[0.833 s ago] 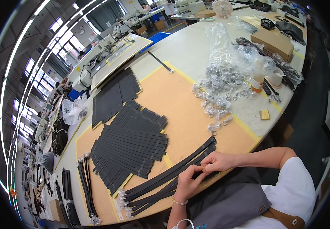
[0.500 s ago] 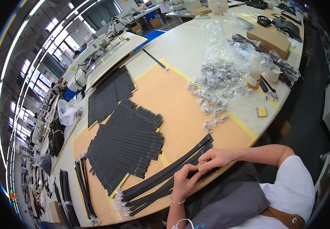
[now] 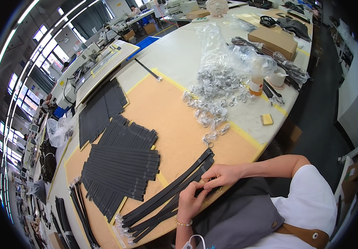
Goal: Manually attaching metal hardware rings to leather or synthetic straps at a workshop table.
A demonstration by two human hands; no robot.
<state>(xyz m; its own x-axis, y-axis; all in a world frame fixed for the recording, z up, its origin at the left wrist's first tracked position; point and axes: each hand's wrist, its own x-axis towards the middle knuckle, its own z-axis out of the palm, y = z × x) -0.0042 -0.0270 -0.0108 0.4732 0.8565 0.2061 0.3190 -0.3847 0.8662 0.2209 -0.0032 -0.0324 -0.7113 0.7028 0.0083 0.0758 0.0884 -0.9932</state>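
At the table's near edge my left hand [image 3: 190, 201] and my right hand [image 3: 220, 176] meet, fingertips pinched together. What sits between the fingers is mostly hidden and too small to name. Just beyond them lie several long black straps [image 3: 168, 189], with clear-wrapped metal ends [image 3: 121, 222] at their left. Farther left is a fanned stack of flat black strips [image 3: 121, 166]. A pile of metal clasps in clear plastic wraps [image 3: 214, 89] lies past my hands, with a loose ring [image 3: 210, 145] at its near end.
An orange-liquid bottle [image 3: 256, 85], a white container [image 3: 276, 78] and a yellow block [image 3: 266, 119] stand at the right. A cardboard box [image 3: 273, 42] lies farther back. Bundled black straps [image 3: 83, 216] rest at the left. Sewing machines [image 3: 65, 91] line the far left.
The whole view has shifted, so the table and its things appear farther left. My hands remain together in a pinch, with little change in their pose.
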